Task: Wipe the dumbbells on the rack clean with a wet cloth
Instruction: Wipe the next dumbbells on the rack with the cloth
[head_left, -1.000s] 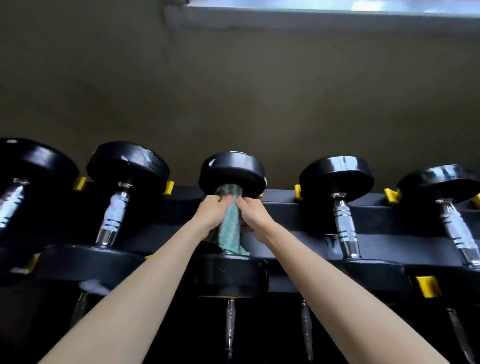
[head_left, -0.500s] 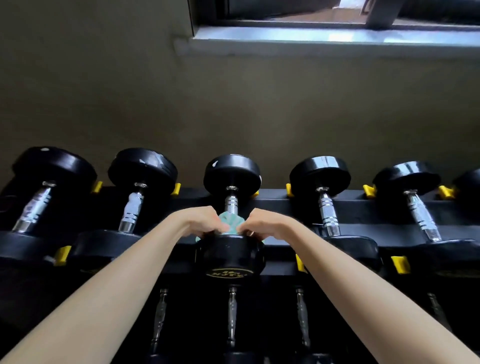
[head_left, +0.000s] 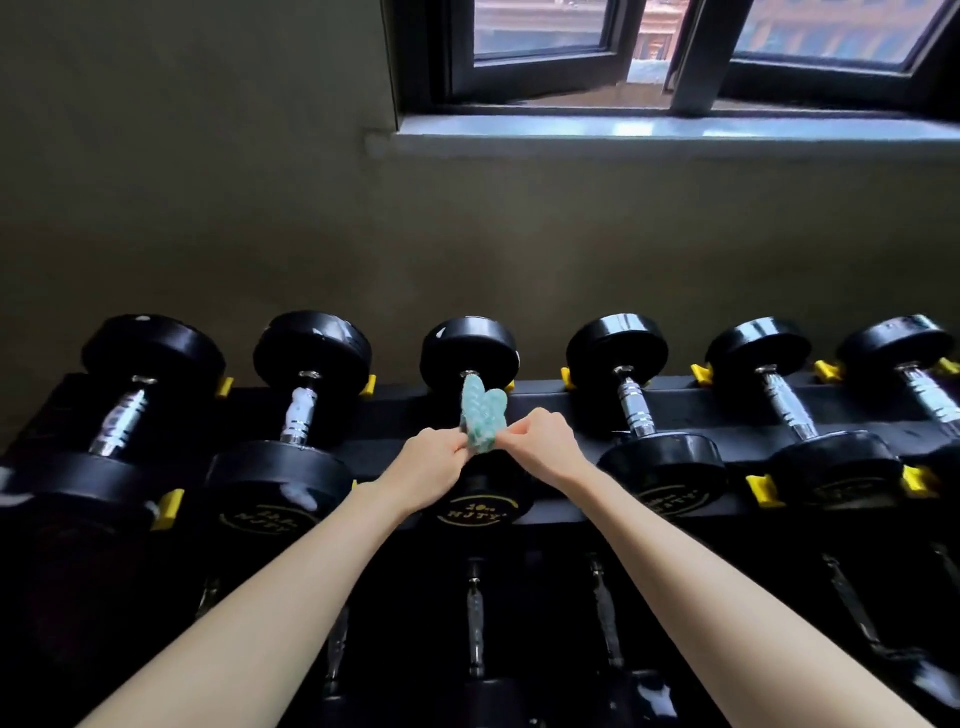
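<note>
We hold both forearms stretched forward; left grip (head_left: 434, 462) and right grip (head_left: 543, 447) side by side, fingers curled, pinching cloth (head_left: 480, 420).

I see the teal cloth (head_left: 480, 415) bunched over the chrome handle of the middle dumbbell (head_left: 467, 351). This black dumbbell lies across the top tier of the rack (head_left: 550, 404).

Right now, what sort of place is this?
Likely a gym weight area: a row of black dumbbells on a tiered rack with yellow cradles, beneath a window.
</note>
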